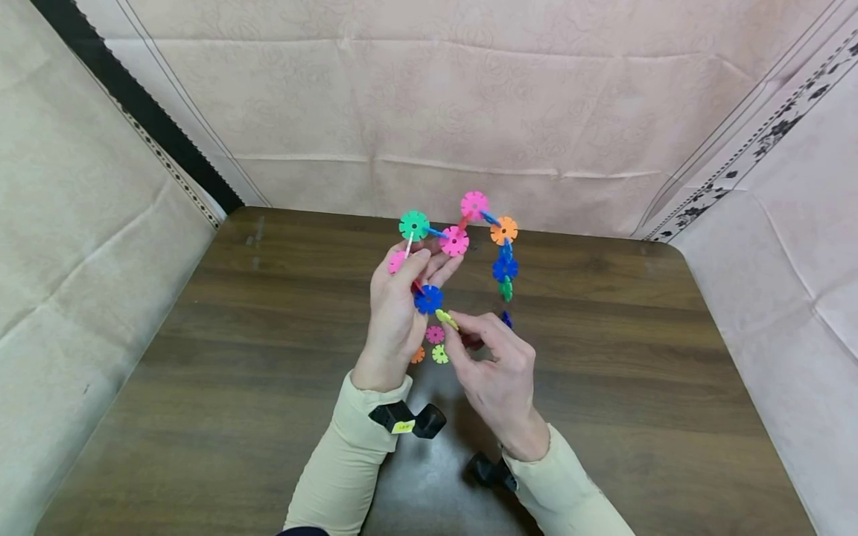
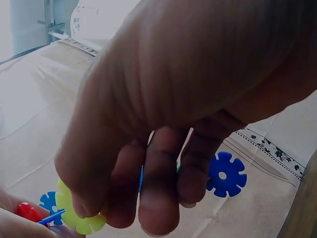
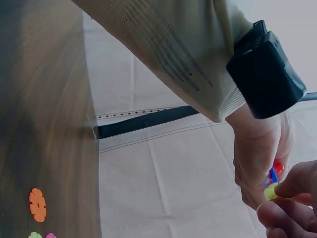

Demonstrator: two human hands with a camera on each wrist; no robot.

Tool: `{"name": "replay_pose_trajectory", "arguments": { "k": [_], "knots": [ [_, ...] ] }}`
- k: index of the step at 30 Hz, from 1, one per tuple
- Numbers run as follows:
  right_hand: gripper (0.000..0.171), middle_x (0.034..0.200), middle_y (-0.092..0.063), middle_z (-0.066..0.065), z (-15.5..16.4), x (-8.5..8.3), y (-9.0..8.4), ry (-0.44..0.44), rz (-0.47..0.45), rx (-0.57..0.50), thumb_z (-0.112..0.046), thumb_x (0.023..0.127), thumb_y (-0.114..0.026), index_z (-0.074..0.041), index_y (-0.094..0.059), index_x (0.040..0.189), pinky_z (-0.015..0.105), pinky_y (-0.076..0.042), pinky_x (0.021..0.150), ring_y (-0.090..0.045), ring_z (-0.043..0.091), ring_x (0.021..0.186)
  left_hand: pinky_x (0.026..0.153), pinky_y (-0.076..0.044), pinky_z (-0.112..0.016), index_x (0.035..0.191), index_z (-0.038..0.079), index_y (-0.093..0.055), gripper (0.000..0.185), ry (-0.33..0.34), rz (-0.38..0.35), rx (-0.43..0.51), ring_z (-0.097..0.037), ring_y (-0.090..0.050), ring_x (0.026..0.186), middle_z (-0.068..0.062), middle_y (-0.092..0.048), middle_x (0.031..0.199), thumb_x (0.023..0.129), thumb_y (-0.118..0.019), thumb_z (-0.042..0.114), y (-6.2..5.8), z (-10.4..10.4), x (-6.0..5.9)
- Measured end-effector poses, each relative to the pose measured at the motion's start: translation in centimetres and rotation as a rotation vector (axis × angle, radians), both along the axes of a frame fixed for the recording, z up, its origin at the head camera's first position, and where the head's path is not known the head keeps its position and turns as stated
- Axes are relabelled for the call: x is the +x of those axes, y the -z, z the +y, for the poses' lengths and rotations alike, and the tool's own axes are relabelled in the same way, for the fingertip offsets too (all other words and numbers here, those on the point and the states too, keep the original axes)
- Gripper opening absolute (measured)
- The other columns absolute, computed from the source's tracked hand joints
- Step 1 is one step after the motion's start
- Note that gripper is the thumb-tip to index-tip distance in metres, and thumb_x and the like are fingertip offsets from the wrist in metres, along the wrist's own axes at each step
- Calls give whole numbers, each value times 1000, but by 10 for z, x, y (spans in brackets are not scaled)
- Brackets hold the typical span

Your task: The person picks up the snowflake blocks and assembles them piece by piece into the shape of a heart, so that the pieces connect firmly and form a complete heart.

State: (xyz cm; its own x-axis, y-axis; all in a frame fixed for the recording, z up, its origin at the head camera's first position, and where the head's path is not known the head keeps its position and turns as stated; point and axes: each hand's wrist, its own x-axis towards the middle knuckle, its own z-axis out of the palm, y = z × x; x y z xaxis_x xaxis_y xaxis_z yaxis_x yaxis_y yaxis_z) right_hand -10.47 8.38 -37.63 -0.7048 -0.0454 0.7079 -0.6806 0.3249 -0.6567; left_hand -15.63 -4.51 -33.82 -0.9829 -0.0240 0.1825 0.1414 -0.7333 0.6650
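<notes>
My left hand (image 1: pixel 414 274) holds up a chain of plastic snowflake discs: green (image 1: pixel 414 225), pink (image 1: pixel 454 240), pink (image 1: pixel 474 205), orange (image 1: pixel 503 230) and blue (image 1: pixel 505 268), curving down to the right. A blue disc (image 1: pixel 427 299) sits at the chain's lower left end by my left palm. My right hand (image 1: pixel 456 329) pinches a yellow-green disc (image 1: pixel 446 318) against that blue disc. In the right wrist view the yellow-green disc (image 3: pixel 271 192) sits between my right fingertips (image 3: pixel 292 188) and my left hand (image 3: pixel 257 158). The left wrist view shows curled fingers (image 2: pixel 158 198) by the yellow-green disc (image 2: pixel 74 215).
Three loose discs lie on the wooden table (image 1: pixel 268 372) under my hands: pink (image 1: pixel 435 334), orange (image 1: pixel 418 355) and yellow-green (image 1: pixel 439 354). Cloth-covered walls (image 1: pixel 429 112) close in the back and both sides. A black wrist camera (image 3: pixel 267 69) sits on my left sleeve.
</notes>
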Motion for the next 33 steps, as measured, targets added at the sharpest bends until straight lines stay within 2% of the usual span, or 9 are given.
{"name": "replay_pose_trajectory", "arguments": {
  "k": [5, 14, 23, 30, 33],
  "knots": [
    [22, 80, -69, 3, -1, 0, 0, -2, 20, 0, 3, 80, -75, -3, -74, 102, 20, -55, 61, -61, 13, 64, 95, -50, -43, 127, -16, -34, 34, 3, -7, -7, -31, -66, 106, -16, -58, 106, 101, -46, 1, -1, 0, 1],
    [18, 80, -69, 4, -4, 0, 0, 8, 32, 12, -6, 84, -75, -2, -74, 102, 19, -55, 62, -61, 13, 64, 95, -50, -43, 116, -4, -47, 16, 2, -26, 9, -31, -66, 106, -17, -59, 108, 101, -47, 2, -1, 0, 1],
    [19, 79, -68, 4, -5, 0, 0, 0, 61, 26, -2, 83, -74, -1, -74, 102, 21, -55, 60, -61, 12, 63, 95, -50, -43, 118, -5, -45, 19, -3, -12, 13, -31, -65, 107, -17, -59, 109, 101, -46, 2, -2, 2, 1],
    [21, 78, -68, 3, -6, -1, 2, 7, 124, 43, -17, 92, -68, -1, -74, 104, 22, -54, 56, -59, 10, 62, 94, -50, -44, 119, -8, -42, 21, -28, 10, 17, -30, -67, 104, -18, -60, 108, 100, -45, 0, -1, 8, 2],
    [22, 78, -67, 2, -6, -1, 1, 5, 126, 39, -18, 92, -68, 0, -74, 104, 23, -53, 53, -57, 10, 62, 94, -50, -44, 121, -8, -41, 23, -38, 31, 13, -29, -67, 103, -17, -60, 109, 100, -45, 0, -1, 9, 3]
  ]
}}
